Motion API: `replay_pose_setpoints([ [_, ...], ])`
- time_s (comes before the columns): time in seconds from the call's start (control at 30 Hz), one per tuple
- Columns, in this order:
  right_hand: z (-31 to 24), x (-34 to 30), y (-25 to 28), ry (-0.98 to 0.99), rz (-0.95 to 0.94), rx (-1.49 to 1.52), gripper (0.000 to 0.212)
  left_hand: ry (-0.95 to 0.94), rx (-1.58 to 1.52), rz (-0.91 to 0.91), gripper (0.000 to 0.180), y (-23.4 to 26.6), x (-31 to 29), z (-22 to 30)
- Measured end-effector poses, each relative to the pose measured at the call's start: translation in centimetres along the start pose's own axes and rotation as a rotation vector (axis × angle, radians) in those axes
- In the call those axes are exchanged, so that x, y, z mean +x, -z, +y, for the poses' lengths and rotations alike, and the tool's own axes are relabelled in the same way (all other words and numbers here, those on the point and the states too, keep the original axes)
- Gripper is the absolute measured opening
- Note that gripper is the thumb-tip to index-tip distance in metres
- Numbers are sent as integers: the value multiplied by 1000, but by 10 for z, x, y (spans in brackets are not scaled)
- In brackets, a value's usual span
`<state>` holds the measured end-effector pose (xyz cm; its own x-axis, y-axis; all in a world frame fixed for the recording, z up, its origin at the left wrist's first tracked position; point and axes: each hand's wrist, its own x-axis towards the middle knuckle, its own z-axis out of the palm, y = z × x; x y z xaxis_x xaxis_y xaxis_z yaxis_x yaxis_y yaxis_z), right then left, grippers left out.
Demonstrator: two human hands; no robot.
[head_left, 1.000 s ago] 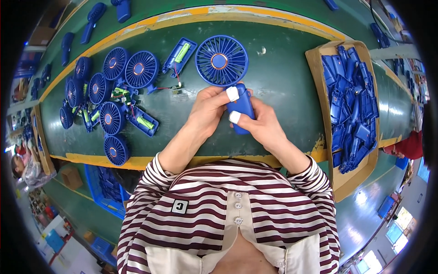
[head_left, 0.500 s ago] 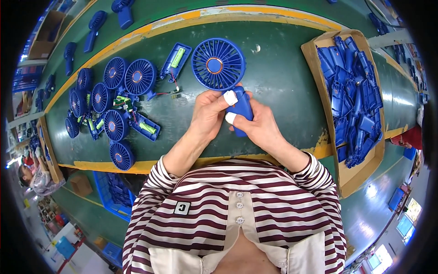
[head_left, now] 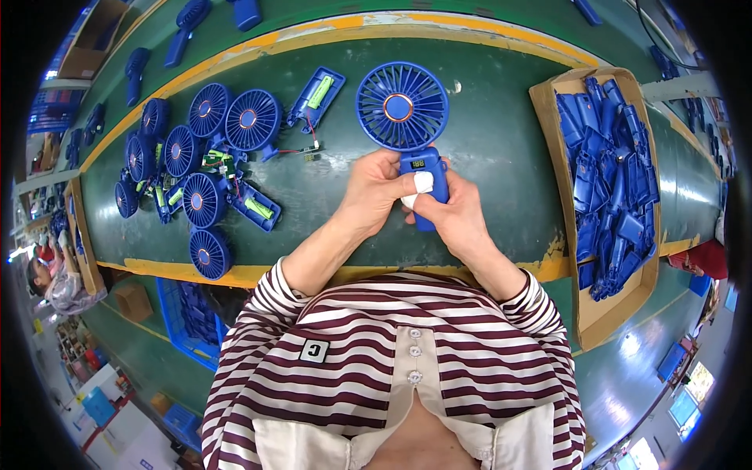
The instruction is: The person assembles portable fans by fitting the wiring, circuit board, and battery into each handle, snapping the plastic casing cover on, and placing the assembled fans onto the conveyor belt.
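Observation:
A blue handheld fan (head_left: 427, 129) is upright before me, its round grille away from me and its handle toward me. My left hand (head_left: 377, 192) grips the handle's left side, with a white-covered thumb across its front. Around the right side and lower handle closes my right hand (head_left: 460, 218), its white-covered thumb close to the left one. A small dark display window (head_left: 417, 164) shows on the handle above the thumbs. The fingers behind the handle are hidden.
On the left lie several blue fans (head_left: 202, 200) with open handles, batteries and circuit boards. An open handle shell (head_left: 319, 92) holds a green battery. A cardboard box (head_left: 619, 313) of blue shells stands right. More fans (head_left: 188, 16) lie beyond the yellow-edged strip (head_left: 329, 33).
The left thumb has slid down the handle, uncovering the small display window. The fan has shifted slightly right with both hands. Fans beyond the far strip have moved right.

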<state>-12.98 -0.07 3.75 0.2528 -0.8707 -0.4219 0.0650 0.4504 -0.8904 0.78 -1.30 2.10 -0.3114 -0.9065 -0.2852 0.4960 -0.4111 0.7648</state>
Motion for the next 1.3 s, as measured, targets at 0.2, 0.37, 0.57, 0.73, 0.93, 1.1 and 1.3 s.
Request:
replay_pose_setpoints([
  [0.2, -2, 4, -1, -36, 31, 22, 22, -28, 41, 25, 39, 2, 4, -3],
  [0.37, -9, 20, 3, -35, 12, -5, 22, -8, 82, 63, 41, 2, 14, -1],
  [0.57, -69, 117, 21, 442, 310, -757, 37, -89, 259, 100, 35, 18, -6, 4],
  [0.73, -105, 243, 58, 698, 738, -1415, 47, 121, 338, -82, 29, 16, -32, 3],
  [0.93, -94, 205, -62, 1205, 334, -1414, 48, 217, 422, -235, 32, 17, -41, -5],
  [1.1, -49, 149, -164, 831, -114, -1232, 73, 230, 490, -300, 32, 10, -42, -8],
  [1.3, -59, 125, -180, 504, -253, -1187, 84, 195, 595, -291, 20, 6, -51, -2],
])
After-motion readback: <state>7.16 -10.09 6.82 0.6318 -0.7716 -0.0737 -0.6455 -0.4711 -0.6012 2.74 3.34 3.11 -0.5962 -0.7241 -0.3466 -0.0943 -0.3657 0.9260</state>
